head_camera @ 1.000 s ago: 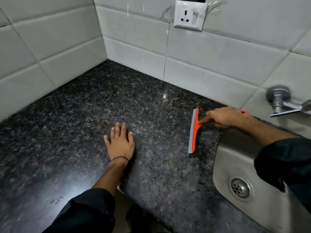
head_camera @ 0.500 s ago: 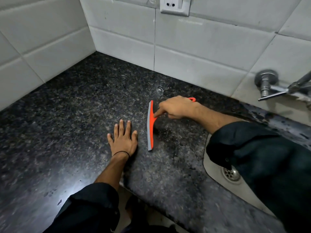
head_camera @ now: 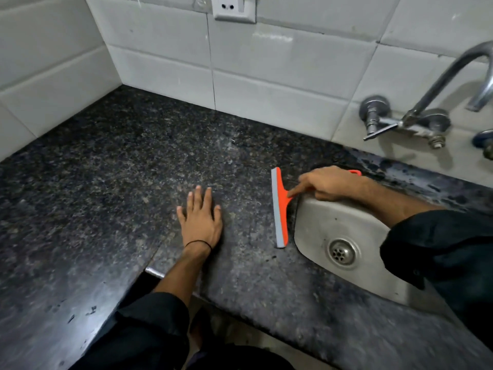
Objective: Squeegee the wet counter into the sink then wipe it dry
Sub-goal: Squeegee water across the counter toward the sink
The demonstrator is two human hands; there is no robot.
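Head view, the only one. Our L hand (head_camera: 201, 222) lies flat on the counter (head_camera: 120, 182), palm down, fingers straight and a bit spread, holding nothing. We judge it's there as a brace while we lean over.

Our R hand (head_camera: 328, 184) wraps the handle of the squeegee (head_camera: 280, 209), index finger stretched along the neck toward the blade, prob. to press the rubber edge down evenly. The blade runs near-to-far on the stone, grey edge facing left, just beside the left rim of the sink (head_camera: 317, 222), w/ the handle reaching right over the basin. That lineup suits dragging water rightward off the edge.

The drain (head_camera: 342, 253) sits to the near right of the blade. Tap (head_camera: 453, 73) and socket (head_camera: 234, 8) are on the far tiled wall. The stone behind the sink looks streaky; how wet, we can't tell. No cloth is in view, so drying isn't begun, we reckon.
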